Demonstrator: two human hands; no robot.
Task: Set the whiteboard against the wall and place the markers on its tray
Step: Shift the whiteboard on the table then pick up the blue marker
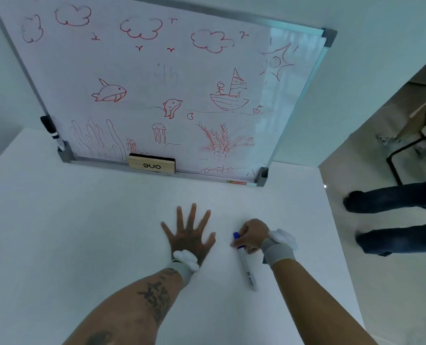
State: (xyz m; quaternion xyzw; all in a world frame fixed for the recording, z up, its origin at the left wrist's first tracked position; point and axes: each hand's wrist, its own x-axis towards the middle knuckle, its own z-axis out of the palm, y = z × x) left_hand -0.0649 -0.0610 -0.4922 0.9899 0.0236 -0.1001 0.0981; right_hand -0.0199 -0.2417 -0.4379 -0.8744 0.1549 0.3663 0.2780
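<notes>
Lower centre: left hand (188, 236) spread flat on the bench (82, 232). Right hand (253, 235) pinches the blue marker (244, 260) near its cap. Upper frame: whiteboard (157, 83) leans on the wall; eraser (152, 165) and black marker (52, 131) on its tray (197, 173). Recommendation: lift level, lay marker lengthwise in bare tray right of eraser.

A white table (57, 232) fills the lower view and abuts a plain pale wall (381, 18). To the right lies a light tiled floor (351, 175). A black metal chair frame (396, 158) stands there, beside a bystander's dark-trousered legs (393, 197).
</notes>
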